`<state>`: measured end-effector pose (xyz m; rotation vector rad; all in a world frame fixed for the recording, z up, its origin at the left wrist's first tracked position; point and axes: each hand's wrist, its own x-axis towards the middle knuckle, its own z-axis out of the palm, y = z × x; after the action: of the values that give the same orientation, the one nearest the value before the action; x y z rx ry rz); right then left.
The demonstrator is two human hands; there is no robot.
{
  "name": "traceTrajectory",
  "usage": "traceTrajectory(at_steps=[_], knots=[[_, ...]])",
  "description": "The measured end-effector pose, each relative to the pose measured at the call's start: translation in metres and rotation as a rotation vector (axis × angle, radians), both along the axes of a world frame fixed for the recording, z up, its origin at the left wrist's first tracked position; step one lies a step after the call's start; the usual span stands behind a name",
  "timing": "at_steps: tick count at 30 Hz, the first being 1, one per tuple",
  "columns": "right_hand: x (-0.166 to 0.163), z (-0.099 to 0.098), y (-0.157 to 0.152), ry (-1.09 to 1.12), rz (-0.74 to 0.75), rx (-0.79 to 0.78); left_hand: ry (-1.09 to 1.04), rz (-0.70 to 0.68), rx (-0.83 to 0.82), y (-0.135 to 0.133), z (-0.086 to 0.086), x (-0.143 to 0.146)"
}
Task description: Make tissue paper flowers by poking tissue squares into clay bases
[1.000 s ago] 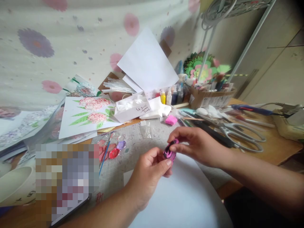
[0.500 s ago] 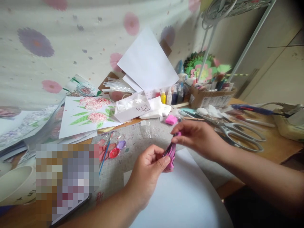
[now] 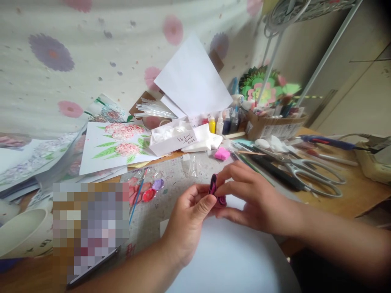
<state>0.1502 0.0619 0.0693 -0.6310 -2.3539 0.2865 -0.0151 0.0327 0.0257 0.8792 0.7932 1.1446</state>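
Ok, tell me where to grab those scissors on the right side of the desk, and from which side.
Take the scissors by the looped handles at their right end, coming from the right. They lie flat with the blades pointing left among the pens, and the handles sit on open desk.

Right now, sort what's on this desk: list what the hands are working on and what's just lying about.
In hand:
- pink and black clay piece
- left hand and right hand, both pinching it

Lying about:
- scissors
- pink clay lump
- paint bottles
- flower painting
- paintbrush
- white box
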Motion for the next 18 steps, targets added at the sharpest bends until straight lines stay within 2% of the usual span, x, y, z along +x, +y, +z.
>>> traceTrajectory(at_steps=[3, 5, 8, 11, 18], knots=[[0.004, 0.002, 0.002, 0.05, 0.044, -0.045, 0.057, 0.024, -0.014, 0.0, 0.0, 0.0], [0.006, 0.002, 0.004, 0.149, 0.002, -0.1, 0.102, 0.026, 0.007, 0.0, -0.001, 0.0], [0.006, 0.001, 0.007, 0.188, -0.088, -0.281, 0.183, -0.014, 0.064, -0.001, -0.003, -0.001], [0.002, -0.001, 0.007, 0.125, -0.077, -0.458, 0.219, -0.047, 0.09, 0.0, -0.004, -0.001], [0.01, 0.004, 0.016, 0.276, -0.227, -0.547, 0.254, -0.054, 0.046, 0.001, 0.0, -0.001]])
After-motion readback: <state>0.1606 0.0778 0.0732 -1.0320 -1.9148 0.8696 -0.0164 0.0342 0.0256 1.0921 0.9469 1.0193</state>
